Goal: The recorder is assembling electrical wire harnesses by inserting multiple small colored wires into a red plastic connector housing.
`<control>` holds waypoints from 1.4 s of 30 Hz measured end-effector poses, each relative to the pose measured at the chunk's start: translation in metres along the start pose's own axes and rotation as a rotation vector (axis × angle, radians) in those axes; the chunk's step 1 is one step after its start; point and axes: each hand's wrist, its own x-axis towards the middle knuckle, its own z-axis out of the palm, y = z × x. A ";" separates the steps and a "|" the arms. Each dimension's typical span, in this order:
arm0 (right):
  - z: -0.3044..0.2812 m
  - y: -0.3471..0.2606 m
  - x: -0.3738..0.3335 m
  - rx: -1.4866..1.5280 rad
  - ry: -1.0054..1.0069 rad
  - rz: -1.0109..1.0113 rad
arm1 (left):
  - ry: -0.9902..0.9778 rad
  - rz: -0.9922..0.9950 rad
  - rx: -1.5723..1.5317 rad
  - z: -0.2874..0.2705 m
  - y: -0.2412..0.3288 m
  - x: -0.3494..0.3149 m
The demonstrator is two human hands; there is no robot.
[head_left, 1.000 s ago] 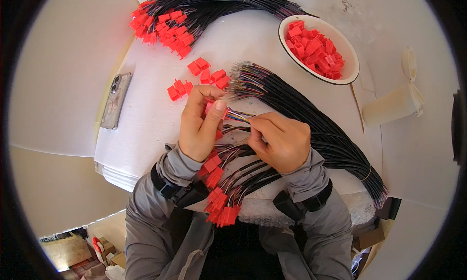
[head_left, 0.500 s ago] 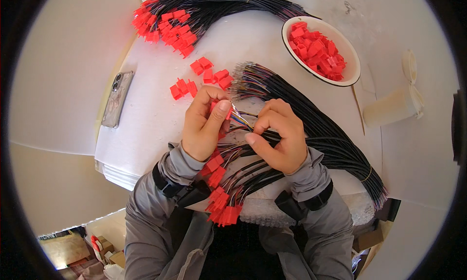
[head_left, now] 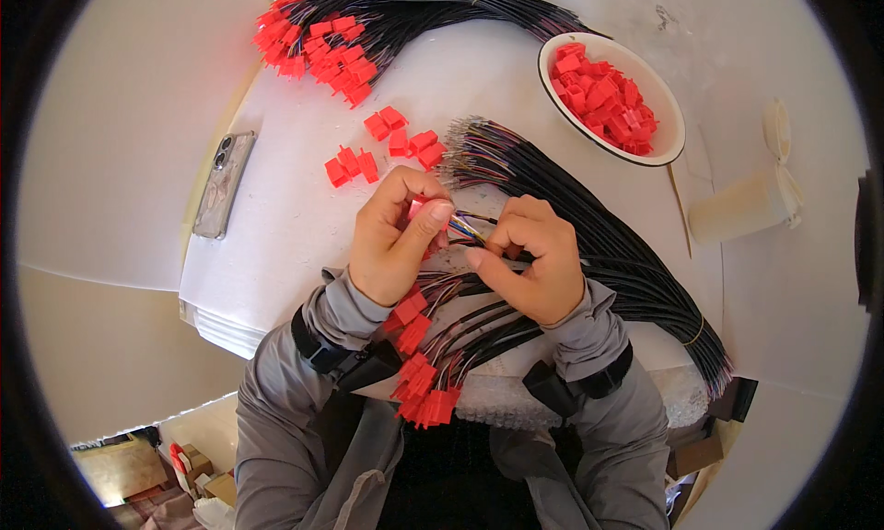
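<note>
Between thumb and fingers, my left hand (head_left: 391,240) pinches a red plastic connector housing (head_left: 417,211), mostly covered by the fingers. Thin coloured wires (head_left: 465,228) run from it toward my right hand (head_left: 534,258), whose closed fingers grip the wires near the end of a black cable. Whether each wire sits inside the housing is hidden. Under and beside the hands lies a big bundle of black cables (head_left: 589,217) with stripped wire ends at the far end. Nearer me, several cables carry red housings (head_left: 416,373) on their ends. A few loose red housings (head_left: 398,143) lie just beyond my left hand.
A white bowl (head_left: 677,116) full of red housings stands at the far right, beside a thin stick (head_left: 680,208) and a pale cup (head_left: 741,203). A finished-looking cable bundle (head_left: 414,23) lies at the back. A phone (head_left: 224,185) rests at the left; bubble wrap (head_left: 506,401) lines the near edge.
My left hand has shifted slightly right, bringing the red housing closer to my right hand. The wire stretch showing between the hands is shorter. My right hand stays nearly in place.
</note>
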 end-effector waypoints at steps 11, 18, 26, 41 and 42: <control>0.000 0.004 -0.005 0.495 0.127 0.162 | -0.032 -0.048 -0.072 -0.002 -0.004 0.002; -0.001 0.001 -0.005 0.357 0.091 0.094 | -0.057 -0.139 -0.179 -0.003 -0.002 0.001; 0.004 0.001 -0.004 0.368 0.169 0.115 | -0.042 -0.099 -0.184 -0.005 0.001 0.002; 0.001 0.003 -0.006 0.357 0.259 0.045 | -0.088 -0.078 -0.356 -0.005 -0.001 0.005; 0.000 0.002 -0.005 0.249 0.275 0.010 | -0.088 -0.090 -0.395 -0.005 -0.002 0.006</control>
